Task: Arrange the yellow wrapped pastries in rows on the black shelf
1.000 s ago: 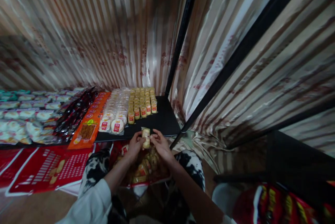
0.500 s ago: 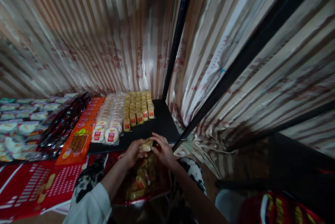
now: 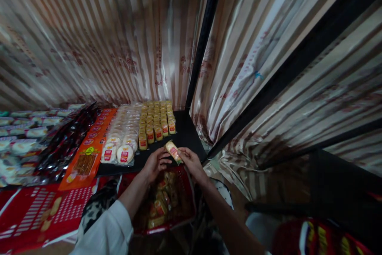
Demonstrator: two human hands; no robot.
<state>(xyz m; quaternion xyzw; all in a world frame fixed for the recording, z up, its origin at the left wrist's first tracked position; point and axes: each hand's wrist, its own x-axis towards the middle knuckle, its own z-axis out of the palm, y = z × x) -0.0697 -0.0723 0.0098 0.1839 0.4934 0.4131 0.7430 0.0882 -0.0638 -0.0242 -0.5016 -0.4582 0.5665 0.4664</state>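
My right hand [image 3: 191,163] pinches a small wrapped snack cake [image 3: 172,150] by its lower right end, with the red-printed label facing up. Close by its left side is my left hand [image 3: 156,163], fingers apart and loosely curled; whether a fingertip touches the wrapper I cannot tell. Below both hands a red basket [image 3: 191,195] on my lap holds several loose yellow-wrapped snack cakes [image 3: 162,203]. Just beyond my hands, upright rows of the same snack cakes [image 3: 157,125] stand on a black shelf [image 3: 188,135].
Left of those rows lie round white packaged cakes [image 3: 119,143], an orange snack bag [image 3: 89,147], dark shiny packets [image 3: 67,147] and white packets [image 3: 24,131]. Striped curtain [image 3: 134,40] hangs behind. Black metal posts [image 3: 205,44] rise at the shelf's corner. A red bag [image 3: 322,237] sits lower right.
The snack cake has turned from lying between both hands to label up in my right hand. My left fingers have come away from around it. The view has shifted slightly.
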